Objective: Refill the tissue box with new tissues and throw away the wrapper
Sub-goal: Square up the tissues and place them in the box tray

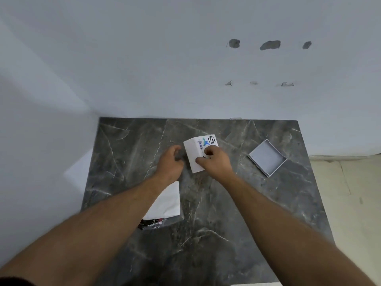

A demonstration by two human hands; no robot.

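Dark grey marble worktop (257,213) carries everything. The right hand (214,162) clamps its fingers over a white printed tissue box (195,150). The left hand (170,161), half curled and holding nothing, sits just left of it. Below the left forearm lie a white tissue pack (168,201) and crumpled wrapper (151,223). A grey lid (267,157) rests well right.

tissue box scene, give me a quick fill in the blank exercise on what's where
1. The right hand grips the white ____, which bears a printed pattern on top.
2. The grey square lid lies on the ____ side of the marble table.
3. The left hand holds ____.
4. The white tissue pack lies partly under the ____ forearm.

Missing words: tissue box; right; nothing; left
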